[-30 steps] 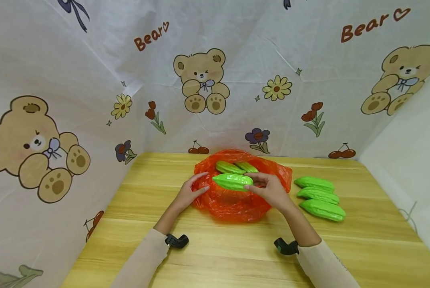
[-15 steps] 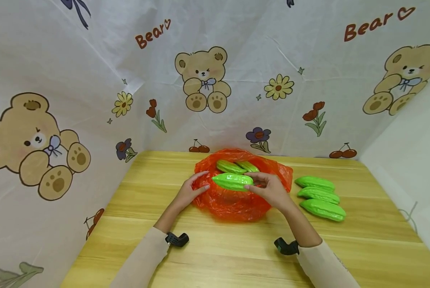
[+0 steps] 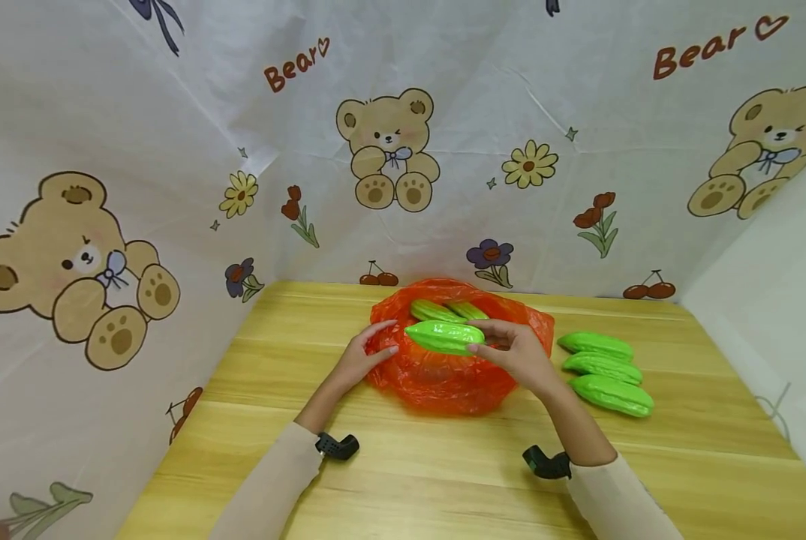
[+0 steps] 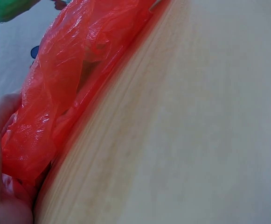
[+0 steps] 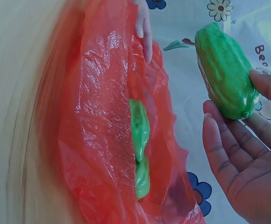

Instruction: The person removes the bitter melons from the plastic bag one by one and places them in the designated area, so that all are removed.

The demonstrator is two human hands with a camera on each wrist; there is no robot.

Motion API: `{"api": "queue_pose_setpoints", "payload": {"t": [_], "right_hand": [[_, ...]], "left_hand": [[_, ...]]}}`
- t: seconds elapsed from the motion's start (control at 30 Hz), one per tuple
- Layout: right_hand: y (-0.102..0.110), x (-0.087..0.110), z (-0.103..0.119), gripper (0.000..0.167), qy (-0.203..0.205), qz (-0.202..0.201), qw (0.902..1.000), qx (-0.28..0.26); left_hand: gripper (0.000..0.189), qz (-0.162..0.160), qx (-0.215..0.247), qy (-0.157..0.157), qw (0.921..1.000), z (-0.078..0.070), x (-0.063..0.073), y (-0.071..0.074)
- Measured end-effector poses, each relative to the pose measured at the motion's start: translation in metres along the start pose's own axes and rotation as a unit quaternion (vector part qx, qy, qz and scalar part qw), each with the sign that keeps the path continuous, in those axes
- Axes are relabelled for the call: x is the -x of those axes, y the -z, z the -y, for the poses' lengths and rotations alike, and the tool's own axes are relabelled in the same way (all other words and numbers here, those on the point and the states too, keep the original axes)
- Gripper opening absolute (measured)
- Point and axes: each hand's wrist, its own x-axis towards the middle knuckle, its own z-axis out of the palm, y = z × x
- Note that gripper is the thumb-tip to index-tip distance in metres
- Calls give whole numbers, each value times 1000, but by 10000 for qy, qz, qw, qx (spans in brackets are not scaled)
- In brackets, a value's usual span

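In the head view, my right hand pinches the blunt end of a glossy, ribbed bright-green bitter melon between thumb and fingers. It is held over the mouth of a crumpled red plastic bag, its pointed end toward the left. The right wrist view shows this bitter melon above the bag, clear of it. My left hand rests at the bag's left side, fingers straight and parted from the thumb. Inside the bag lie two more bitter melons, partly hidden by the held one.
Three bitter melons lie in a stack-like row on the wooden table, right of the bag. Behind the table hangs a white cloth printed with bears and flowers. A white wall surface borders the right side.
The whole head view has shifted slightly. Both hands keep nearly the same place, the right still holding the bitter melon over the bag; the bag and the row of melons stay put.
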Motion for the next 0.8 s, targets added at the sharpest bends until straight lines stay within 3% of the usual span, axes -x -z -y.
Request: {"api": "queue_pose_setpoints", "payload": {"t": [0.8], "right_hand": [[22,22,-4,50,-174,-94,9991,383]], "left_hand": [[55,-14,-15,-57,10000,0,0,-3]]}}
